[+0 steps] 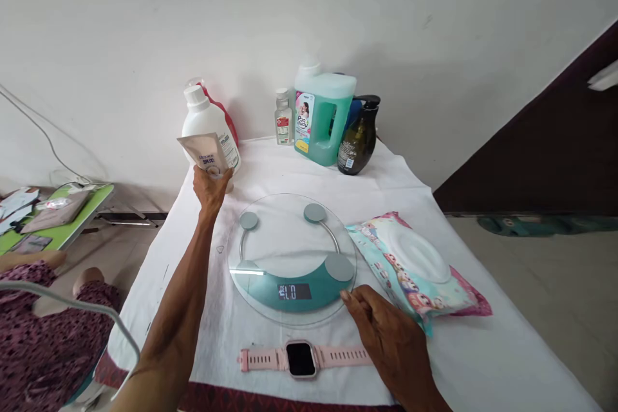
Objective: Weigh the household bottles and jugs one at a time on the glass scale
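Observation:
My left hand [211, 188] is closed around a beige squeeze tube [206, 153] with Rejoice lettering, held up in front of a white bottle [203, 117]. A round glass bathroom scale [284, 232] lies in the middle of the table, its display lit and reading something like "LO". At the scale's near right edge is my right hand [391, 341], thumb and fingers pinched at the rim. Part of the pink strap of a smartwatch [300, 360] is hidden behind that hand. Just beyond it lies a pack of wet wipes [410, 264].
Along the wall stand a small clear bottle [283, 119], a green jug [321, 116] and a dark pump bottle [358, 138]. A red-handled container [224, 112] is partly behind the white bottle. A person in patterned clothing [53, 335] sits at left, beside a green table [91, 206].

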A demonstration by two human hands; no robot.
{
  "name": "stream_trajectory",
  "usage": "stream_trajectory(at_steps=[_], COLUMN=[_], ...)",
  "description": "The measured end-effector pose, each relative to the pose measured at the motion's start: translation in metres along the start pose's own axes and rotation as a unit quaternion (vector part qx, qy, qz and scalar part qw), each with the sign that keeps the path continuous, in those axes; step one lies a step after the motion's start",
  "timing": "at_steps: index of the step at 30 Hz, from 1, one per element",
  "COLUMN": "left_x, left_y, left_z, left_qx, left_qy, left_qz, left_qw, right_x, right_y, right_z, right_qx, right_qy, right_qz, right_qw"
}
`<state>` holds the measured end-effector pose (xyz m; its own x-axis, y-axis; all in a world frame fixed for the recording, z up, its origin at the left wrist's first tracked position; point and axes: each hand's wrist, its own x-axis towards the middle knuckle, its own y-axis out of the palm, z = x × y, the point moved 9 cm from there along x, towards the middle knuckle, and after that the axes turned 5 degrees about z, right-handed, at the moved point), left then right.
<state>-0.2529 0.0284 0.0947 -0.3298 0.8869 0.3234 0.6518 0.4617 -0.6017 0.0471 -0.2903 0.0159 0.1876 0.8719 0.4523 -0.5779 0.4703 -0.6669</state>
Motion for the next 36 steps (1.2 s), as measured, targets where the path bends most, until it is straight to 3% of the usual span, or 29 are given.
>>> stream_trajectory(at_steps=[3,7,13,16,18,19,21,24,26,28,30,32,36], left_x=[0.007,0.006,-0.005,-0.027,-0.053,-0.068,-0.109,-0.196,-0.246,-0.282,-0.307,-0.323,-0.332], left_y=[0.011,0.020,0.011,-0.005,-0.006,0.000,0.027,0.077,0.100,0.120,0.135,0.145,0.150], left_z=[0.014,0.014,0.007,-0.013,-0.042,-0.061,-0.107,-0.169,-0.191,-0.200,-0.202,-0.200,-0.196], left_qx=[0.009,0.011,0.004,-0.004,-0.020,-0.036,-0.067,-0.085,-0.080,-0.056,-0.020,0.009,0.038], left_qy=[-0.007,-0.016,-0.005,0.044,0.107,0.146,0.252,0.394,0.431,0.442,0.436,0.421,0.369], left_qz=[-0.017,-0.035,-0.048,-0.096,-0.088,-0.054,0.090,0.350,0.451,0.507,0.538,0.545,0.521], left_qw=[1.000,0.999,0.999,0.994,0.990,0.987,0.961,0.845,0.778,0.738,0.721,0.725,0.769], right_x=[0.001,0.000,-0.003,-0.003,-0.003,-0.002,-0.002,-0.002,-0.003,-0.004,-0.005,-0.005,-0.009], right_y=[0.000,0.000,0.002,0.001,0.001,0.001,0.001,0.002,0.002,0.000,0.000,0.002,0.007], right_z=[-0.001,-0.002,-0.004,-0.005,-0.005,-0.005,-0.006,-0.008,-0.008,-0.007,-0.007,-0.008,-0.012], right_qx=[0.006,0.000,-0.023,-0.026,-0.023,-0.022,-0.018,-0.015,-0.016,-0.028,-0.056,-0.098,-0.122], right_qy=[0.005,0.012,0.007,0.011,0.019,0.024,0.032,0.037,0.029,0.016,0.012,0.019,0.029], right_qz=[0.002,-0.002,-0.011,-0.013,-0.012,-0.013,-0.012,-0.013,-0.025,-0.043,-0.049,-0.045,-0.043], right_qw=[1.000,1.000,1.000,1.000,0.999,0.999,0.999,0.999,0.999,0.999,0.997,0.994,0.991])
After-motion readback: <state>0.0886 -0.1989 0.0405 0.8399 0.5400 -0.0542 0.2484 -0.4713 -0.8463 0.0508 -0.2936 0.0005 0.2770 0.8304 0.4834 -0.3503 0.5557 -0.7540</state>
